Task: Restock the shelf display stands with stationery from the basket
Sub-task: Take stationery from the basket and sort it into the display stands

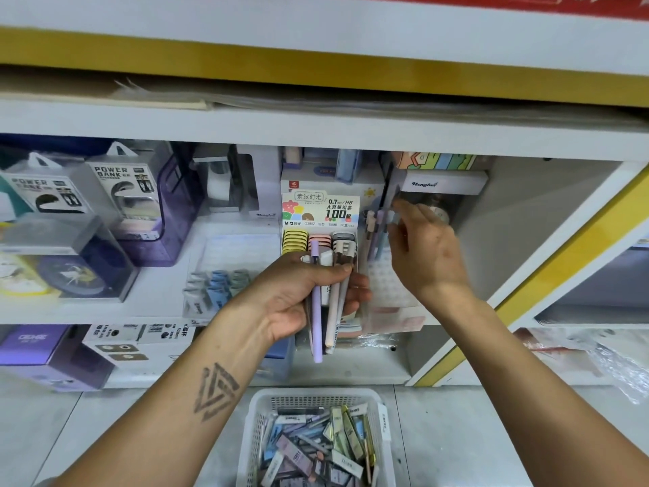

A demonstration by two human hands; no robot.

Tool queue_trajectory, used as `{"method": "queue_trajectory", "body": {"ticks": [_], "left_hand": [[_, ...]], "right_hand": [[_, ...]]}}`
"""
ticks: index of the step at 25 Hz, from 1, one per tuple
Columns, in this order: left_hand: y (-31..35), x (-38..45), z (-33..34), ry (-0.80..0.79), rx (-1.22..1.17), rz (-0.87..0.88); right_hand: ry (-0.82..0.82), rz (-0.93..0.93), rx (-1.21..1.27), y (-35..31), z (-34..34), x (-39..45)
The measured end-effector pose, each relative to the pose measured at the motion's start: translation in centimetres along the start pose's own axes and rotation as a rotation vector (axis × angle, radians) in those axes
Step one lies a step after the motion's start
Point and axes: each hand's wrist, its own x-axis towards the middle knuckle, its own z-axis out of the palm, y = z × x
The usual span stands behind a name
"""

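Left hand: the left hand [309, 293] is curled round a bundle of pens [325, 311], thumb across the front, held upright in front of the middle shelf.
Pens in the bundle: a lilac one [318, 332] sticks out lowest, a pale pink one [332, 321] beside it; others are partly hidden by the fingers.
Right hand: the right hand [425, 247] is raised to the right of the bundle, its fingertips [398, 209] pinching the top of a pen in the pen stand [377, 233] (the exact pen is too blurred to tell).
Pen stand: it sits on the shelf just right of the lead-refill display, with several pastel pens standing upright in it.
Lead-refill display: a card-backed box [321, 210] printed 0.7 HB and 100, with yellow, pink and grey refill cases in rows below, directly behind the left hand.
Basket: a white mesh basket [258, 423] stands on the floor below the hands, holding a loose heap of small stationery packs and pens.
Shelf: the white shelf [158, 311] also carries power bank boxes [121, 191] at the left and a tray of small tubes [217, 286] left of the bundle.
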Motion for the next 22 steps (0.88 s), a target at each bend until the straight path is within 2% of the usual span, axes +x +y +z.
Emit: {"method": "queue_trajectory", "body": {"ticks": [1, 4, 6, 8, 11, 13, 14, 18, 22], "left_hand": [[0.0, -0.1, 0.1, 0.006, 0.004, 0.005], [0.0, -0.2, 0.6, -0.001, 0.014, 0.024], [-0.1, -0.3, 0.9, -0.022, 0.005, 0.027], [-0.1, -0.3, 1.1, -0.032, -0.027, 0.015], [0.0, -0.2, 1.0, 0.026, -0.063, -0.005], [-0.1, 0.0, 0.9, 0.096, -0.016, -0.007], [-0.2, 0.1, 0.9, 0.114, -0.006, -0.008], [-0.3, 0.4, 1.1, 0.093, -0.032, -0.036], [-0.6, 0.7, 0.8, 0.052, -0.041, -0.035]], "right_hand": [[-0.016, 0.053, 0.153, -0.5, -0.2, 0.0], [-0.282, 0.283, 0.641, -2.1, -0.8, -0.4], [-0.376, 0.369, 0.808, -2.4, -1.0, -0.7], [-0.339, 0.431, 0.932, -2.1, -1.5, -0.5], [-0.01, 0.516, 1.072, -0.4, -3.3, 0.6], [0.201, 0.476, 0.974, 0.9, -4.2, 1.0], [0.242, 0.427, 0.862, 1.4, -4.4, 0.9], [0.156, 0.209, 0.354, 2.0, -3.4, 0.1], [0.126, 0.076, 0.178, 2.4, -2.0, 0.0]]}}
